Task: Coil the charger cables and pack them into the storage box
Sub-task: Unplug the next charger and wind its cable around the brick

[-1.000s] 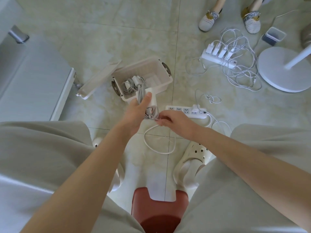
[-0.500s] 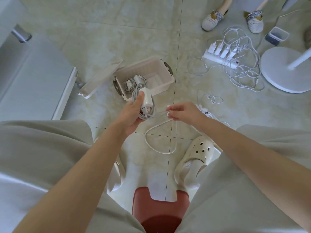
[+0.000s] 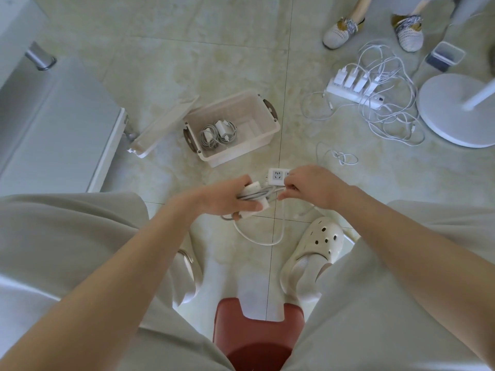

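- The left hand (image 3: 227, 198) has its fingers curled round a white charger brick (image 3: 251, 207), with several turns of pale grey cable (image 3: 254, 194) bunched across it. It's a bit blurry, so I can't count the wraps.
- The right hand (image 3: 308, 187) is just right of the brick, thumb and fingertips pinching the same cable where it leaves the bundle.
- The rest of that cable hangs in a loose white loop (image 3: 258, 238) down to the floor tiles, between the person's feet.
- The storage box (image 3: 238, 153) is a beige plastic tub with dark handles. It sits open on the floor, just beyond the hands and a little left.
- Two coiled chargers (image 3: 217, 132) already lie in its left end, and the right end is bare.
- The box's lid (image 3: 163, 127) leans against its left side.
- A white power strip (image 3: 276, 175) pokes out from under the right hand.
- Far right, a second strip (image 3: 353, 93) holds four plugged-in chargers in a messy tangle of white cables, beside a round white stand base (image 3: 452, 113).
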Demonstrator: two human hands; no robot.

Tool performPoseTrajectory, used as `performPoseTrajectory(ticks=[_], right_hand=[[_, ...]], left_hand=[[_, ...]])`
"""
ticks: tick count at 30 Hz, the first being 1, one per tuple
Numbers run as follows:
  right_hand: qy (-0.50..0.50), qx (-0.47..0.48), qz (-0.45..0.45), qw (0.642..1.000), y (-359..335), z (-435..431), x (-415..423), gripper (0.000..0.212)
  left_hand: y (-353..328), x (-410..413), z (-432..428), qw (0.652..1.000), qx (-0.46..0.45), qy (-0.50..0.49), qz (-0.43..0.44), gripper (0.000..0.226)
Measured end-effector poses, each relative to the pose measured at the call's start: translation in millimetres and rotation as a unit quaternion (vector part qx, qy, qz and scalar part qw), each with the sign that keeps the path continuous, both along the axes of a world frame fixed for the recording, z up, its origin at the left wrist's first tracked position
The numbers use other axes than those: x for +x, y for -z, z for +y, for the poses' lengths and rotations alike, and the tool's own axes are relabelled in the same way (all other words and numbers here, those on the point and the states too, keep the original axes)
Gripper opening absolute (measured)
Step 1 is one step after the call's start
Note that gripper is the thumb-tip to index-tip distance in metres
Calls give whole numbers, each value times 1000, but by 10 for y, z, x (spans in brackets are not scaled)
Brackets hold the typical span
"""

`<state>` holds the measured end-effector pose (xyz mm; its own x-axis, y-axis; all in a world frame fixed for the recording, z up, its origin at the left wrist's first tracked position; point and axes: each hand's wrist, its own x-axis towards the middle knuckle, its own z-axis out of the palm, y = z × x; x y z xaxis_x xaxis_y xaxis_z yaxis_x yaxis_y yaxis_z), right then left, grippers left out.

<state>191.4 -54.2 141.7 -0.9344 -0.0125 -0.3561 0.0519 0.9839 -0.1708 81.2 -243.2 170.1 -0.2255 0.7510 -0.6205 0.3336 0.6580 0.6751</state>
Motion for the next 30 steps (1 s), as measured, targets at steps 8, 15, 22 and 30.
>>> performPoseTrajectory(ticks=[8, 15, 22, 30], right_hand=[[104, -52, 96, 988, -127, -183, -84, 43], [191, -197, 122, 954, -229, -499, -71, 31], [98, -242, 108, 959, -232, -819, 77, 31], [130, -231, 126, 956, -214, -768, 85, 30]], left_hand=[[134, 43, -21, 983, -55, 34, 174, 44], [365, 72, 44, 962, -33, -122, 241, 46], [356, -17, 78, 842, 27, -484, -237, 30], [128, -127, 5, 778, 70, -486, -391, 8]])
